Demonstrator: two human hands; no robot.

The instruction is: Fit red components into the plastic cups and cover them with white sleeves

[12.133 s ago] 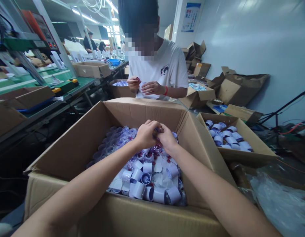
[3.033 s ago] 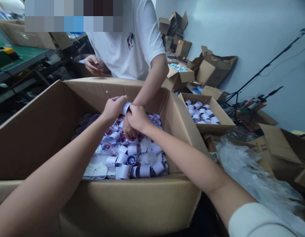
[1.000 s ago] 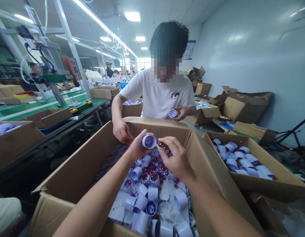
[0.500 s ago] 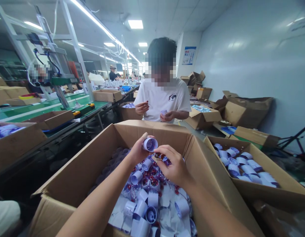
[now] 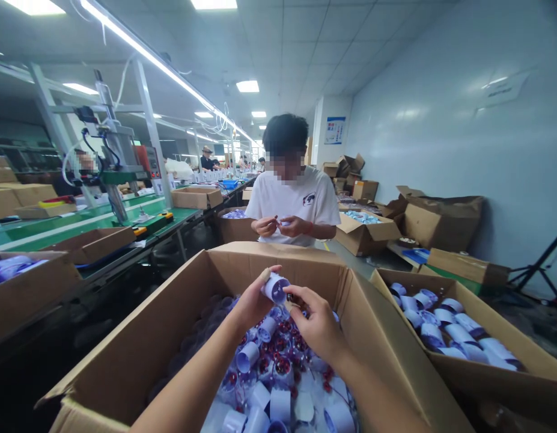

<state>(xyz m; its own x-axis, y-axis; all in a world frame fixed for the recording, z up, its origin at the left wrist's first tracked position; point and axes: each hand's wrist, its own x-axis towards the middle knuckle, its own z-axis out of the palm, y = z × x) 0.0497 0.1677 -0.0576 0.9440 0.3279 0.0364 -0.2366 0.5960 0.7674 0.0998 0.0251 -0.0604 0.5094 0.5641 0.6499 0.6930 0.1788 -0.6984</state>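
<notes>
My left hand point(image 5: 253, 304) is closed around a pale lavender plastic cup point(image 5: 274, 290), its open end turned towards my right hand. Pinched in my right hand point(image 5: 316, 322) is a small dark brown part point(image 5: 289, 299), held right by the cup's rim; fingers cover much of it, so its kind is unclear. Both hands are over a big cardboard box point(image 5: 143, 334). Inside it lie several similar cups point(image 5: 247, 357) among small clear pieces with red centres and thin red wires point(image 5: 282, 365).
To the right stands a carton point(image 5: 521, 343) of more lavender cups. Across the box a person in a white shirt point(image 5: 287, 201) works with both hands. At left are a green-topped bench point(image 5: 188, 199), a press machine point(image 5: 118, 156) and another carton point(image 5: 44, 285) with cups.
My view has tilted up, so the scene sits lower. The small part in my right hand is closer to the cup's opening. The person opposite has brought their hands together.
</notes>
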